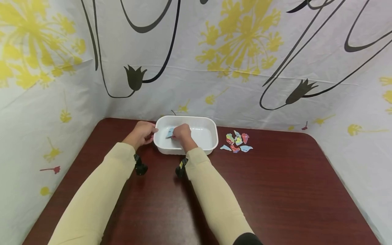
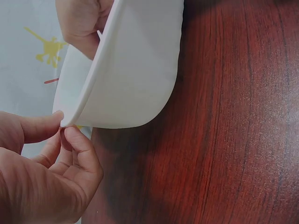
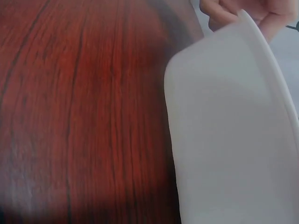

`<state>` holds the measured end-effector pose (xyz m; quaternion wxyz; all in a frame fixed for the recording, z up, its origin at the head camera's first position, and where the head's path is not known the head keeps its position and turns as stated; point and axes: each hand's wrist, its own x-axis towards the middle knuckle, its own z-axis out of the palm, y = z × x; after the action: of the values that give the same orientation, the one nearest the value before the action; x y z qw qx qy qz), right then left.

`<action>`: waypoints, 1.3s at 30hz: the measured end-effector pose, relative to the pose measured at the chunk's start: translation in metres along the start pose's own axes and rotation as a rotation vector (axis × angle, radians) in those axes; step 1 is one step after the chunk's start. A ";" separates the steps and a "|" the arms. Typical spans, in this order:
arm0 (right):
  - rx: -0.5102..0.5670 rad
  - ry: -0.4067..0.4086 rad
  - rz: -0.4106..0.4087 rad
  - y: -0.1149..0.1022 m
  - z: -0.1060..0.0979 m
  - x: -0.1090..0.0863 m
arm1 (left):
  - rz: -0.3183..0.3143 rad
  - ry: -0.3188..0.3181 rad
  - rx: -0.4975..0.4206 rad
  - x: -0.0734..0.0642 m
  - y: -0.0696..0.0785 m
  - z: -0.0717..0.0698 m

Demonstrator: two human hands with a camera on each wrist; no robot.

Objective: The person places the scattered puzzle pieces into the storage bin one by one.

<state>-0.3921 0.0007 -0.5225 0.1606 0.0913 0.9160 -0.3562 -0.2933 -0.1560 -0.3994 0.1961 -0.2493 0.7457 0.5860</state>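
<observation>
A white rectangular plastic basin (image 1: 203, 136) stands near the back edge of the table. My left hand (image 1: 142, 132) pinches its left rim between thumb and fingers; the left wrist view shows the thumb on top of the rim (image 2: 86, 93) and curled fingers beneath. Inside the basin, my right hand (image 1: 182, 133) reaches down with curled fingers, pinching a small flat light-blue piece (image 1: 169, 133) with dark marks near its middle. In the right wrist view the basin's outer wall (image 3: 224, 121) hides my right fingers and the piece.
Several small colourful flat cutouts (image 1: 238, 139), in blue, red and yellow, lie in a loose cluster to the right of the basin. The dark red-brown wooden table (image 1: 275, 190) meets a flower-patterned white cloth (image 1: 183, 68) behind and at both sides.
</observation>
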 end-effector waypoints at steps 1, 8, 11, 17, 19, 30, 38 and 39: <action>-0.027 0.010 -0.010 -0.007 -0.002 -0.012 | 0.001 -0.002 0.001 0.000 -0.001 -0.002; 0.042 0.082 0.053 -0.052 -0.022 -0.101 | 0.001 -0.001 0.008 -0.003 -0.006 -0.010; 0.014 0.113 0.052 -0.054 -0.025 -0.108 | 0.005 -0.013 -0.001 -0.004 -0.005 -0.009; 0.048 0.080 0.037 -0.050 -0.035 -0.111 | 0.009 -0.028 -0.002 -0.005 -0.002 -0.006; 0.089 0.065 0.034 -0.049 -0.040 -0.112 | 0.012 -0.024 0.002 -0.005 -0.001 -0.005; 0.123 0.003 0.024 -0.042 -0.062 -0.111 | 0.003 -0.012 0.019 0.003 0.001 0.001; 0.419 0.003 0.070 -0.033 -0.082 -0.109 | 0.002 -0.018 0.019 -0.002 0.002 0.001; 0.448 0.001 0.066 -0.032 -0.086 -0.111 | 0.002 -0.018 0.020 -0.002 0.002 0.001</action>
<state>-0.3174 0.0306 -0.4029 0.1476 0.1547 0.8105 -0.5453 -0.2930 -0.1538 -0.3967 0.2048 -0.2412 0.7500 0.5808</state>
